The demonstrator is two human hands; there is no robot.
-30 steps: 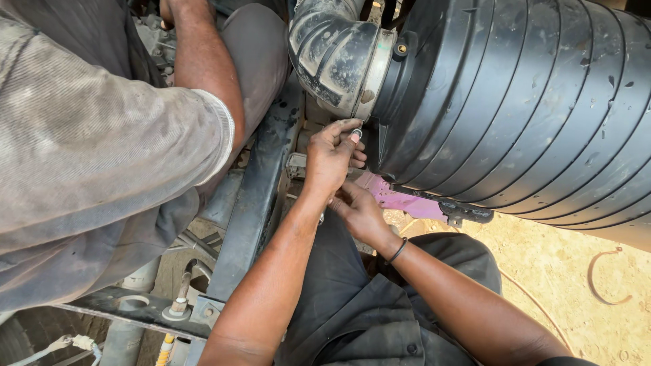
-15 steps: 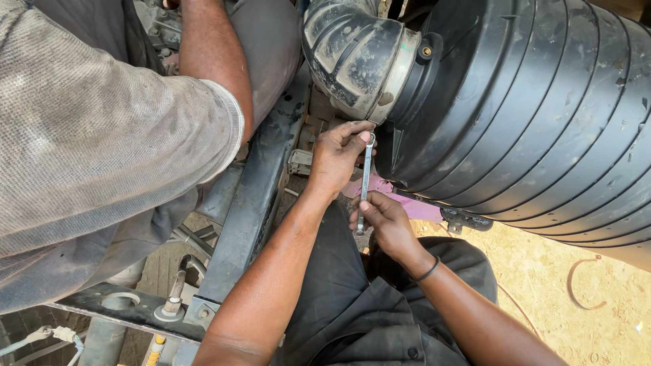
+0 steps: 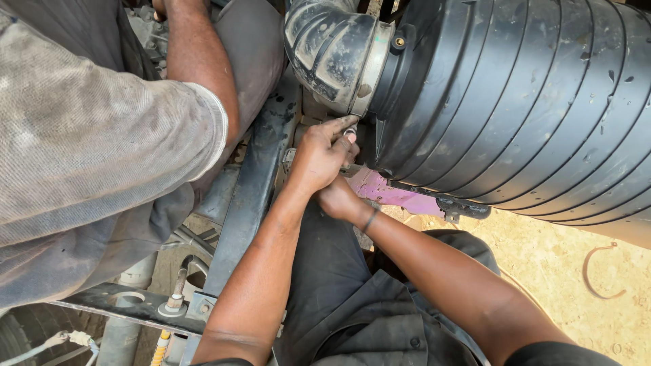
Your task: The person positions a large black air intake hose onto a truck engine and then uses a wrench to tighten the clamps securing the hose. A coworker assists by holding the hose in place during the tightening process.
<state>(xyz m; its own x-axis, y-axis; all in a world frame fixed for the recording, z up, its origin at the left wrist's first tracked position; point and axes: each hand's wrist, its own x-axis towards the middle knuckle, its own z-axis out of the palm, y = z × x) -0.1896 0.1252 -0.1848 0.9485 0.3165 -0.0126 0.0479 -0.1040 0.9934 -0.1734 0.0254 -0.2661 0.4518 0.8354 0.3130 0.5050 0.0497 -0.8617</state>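
At frame centre, my left hand (image 3: 319, 157) pinches a small metal tool end (image 3: 348, 133) beneath the large ribbed black plastic drum (image 3: 515, 102); my right hand (image 3: 337, 198), grip hidden, touches underneath.

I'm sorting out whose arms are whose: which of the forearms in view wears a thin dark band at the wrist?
The right forearm, coming up from the lower right; the band sits just below the right hand. The left forearm and the co-worker's arm are bare.

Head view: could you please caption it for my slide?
Both hands, left hand over right hand, work beside the ribbed black housing.
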